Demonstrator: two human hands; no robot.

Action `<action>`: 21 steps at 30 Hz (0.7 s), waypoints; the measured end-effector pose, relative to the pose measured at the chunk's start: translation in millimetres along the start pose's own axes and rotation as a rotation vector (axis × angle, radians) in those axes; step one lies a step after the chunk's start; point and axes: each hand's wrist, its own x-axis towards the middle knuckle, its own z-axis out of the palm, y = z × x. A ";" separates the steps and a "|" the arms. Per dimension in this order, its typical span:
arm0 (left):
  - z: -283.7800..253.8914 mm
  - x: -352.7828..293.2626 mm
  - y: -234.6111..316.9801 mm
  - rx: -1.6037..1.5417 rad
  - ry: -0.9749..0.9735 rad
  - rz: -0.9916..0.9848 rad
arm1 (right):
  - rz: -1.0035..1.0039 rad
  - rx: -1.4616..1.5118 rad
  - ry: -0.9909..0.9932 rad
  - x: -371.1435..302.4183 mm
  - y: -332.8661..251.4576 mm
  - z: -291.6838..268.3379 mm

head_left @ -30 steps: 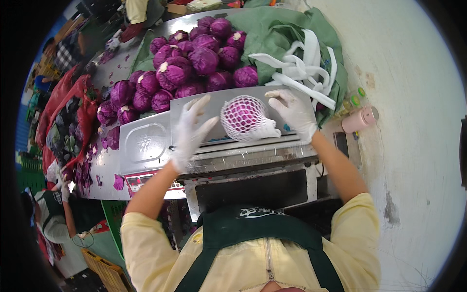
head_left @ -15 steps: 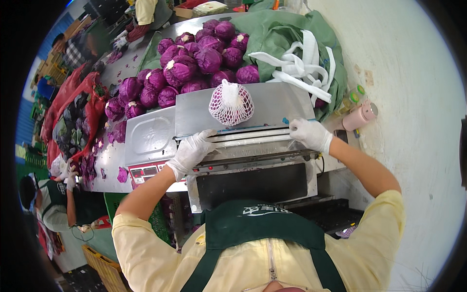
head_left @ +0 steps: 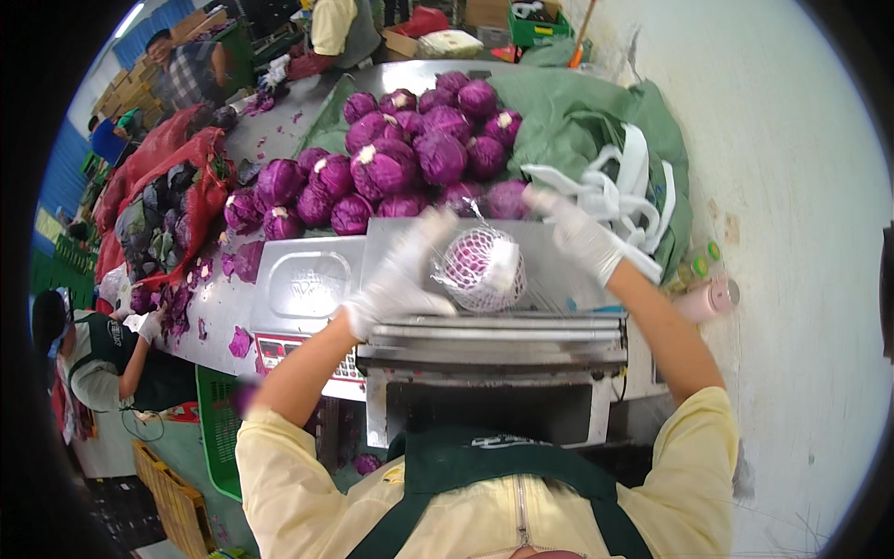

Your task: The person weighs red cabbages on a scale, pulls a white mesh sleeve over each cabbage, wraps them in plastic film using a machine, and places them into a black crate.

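A purple cabbage in a white foam net (head_left: 480, 270) sits on the metal plate behind the film-wrapping machine (head_left: 494, 347). A white patch and clear glints, perhaps film, show over it. My left hand (head_left: 402, 275), white-gloved and blurred, is at the cabbage's left, thumb apart from the stretched fingers. At its upper right is my right hand (head_left: 585, 238), also gloved; its fingers point left and are smeared by motion. Whether that hand grips anything is unclear.
A pile of purple cabbages (head_left: 410, 149) lies beyond the plate. White foam nets (head_left: 633, 186) rest on green sacking (head_left: 568, 112) at right. A scale (head_left: 307, 279) stands left, a pink bottle (head_left: 708, 298) right. A co-worker (head_left: 102, 349) works at far left.
Both hands have left the machine's bar and moved away from me, up to either side of the netted cabbage. The cabbage looks tilted and now has a white patch over it. The view has shifted.
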 end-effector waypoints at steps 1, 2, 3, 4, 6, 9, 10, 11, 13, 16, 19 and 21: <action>19.3 3.5 -8.8 -0.056 -0.095 -0.033 | 0.003 -0.014 -0.252 4.7 -4.6 15.2; 44.1 1.7 -22.8 -0.356 0.019 -0.050 | 0.003 -0.029 -0.486 8.1 -8.7 29.2; 44.3 14.4 -18.2 -0.463 -0.012 -0.154 | 0.082 0.206 -0.381 -7.9 -3.3 46.1; 45.9 21.7 -15.5 -0.408 -0.056 -0.209 | 0.134 0.440 -0.266 -23.8 1.6 62.0; 68.5 7.6 -27.1 -0.730 0.002 -0.341 | 0.175 0.539 -0.460 -21.1 -17.1 40.8; 58.6 -15.0 24.4 -1.070 -0.225 -0.527 | 0.387 1.085 -0.618 -45.5 -70.1 -5.9; 55.8 -23.3 46.6 -1.178 -0.312 -0.568 | 0.429 1.070 -0.660 -61.0 -84.0 -17.8; 53.5 -34.5 70.3 -1.334 -0.355 -0.681 | 0.445 1.067 -0.696 -81.0 -91.7 -12.7; 75.1 -66.8 88.4 -1.658 -0.577 -1.070 | 0.886 1.563 -0.890 -140.6 -88.4 3.2; 79.3 -72.4 121.5 -1.554 -0.772 -1.141 | 1.190 1.799 -0.862 -214.2 -102.0 34.8; 107.9 -108.4 115.3 -1.582 -0.714 -0.997 | 1.253 1.760 -0.782 -239.2 -118.2 56.3; 121.6 -131.4 104.0 -1.525 -0.614 -0.885 | 1.275 1.709 -0.686 -245.5 -128.1 55.0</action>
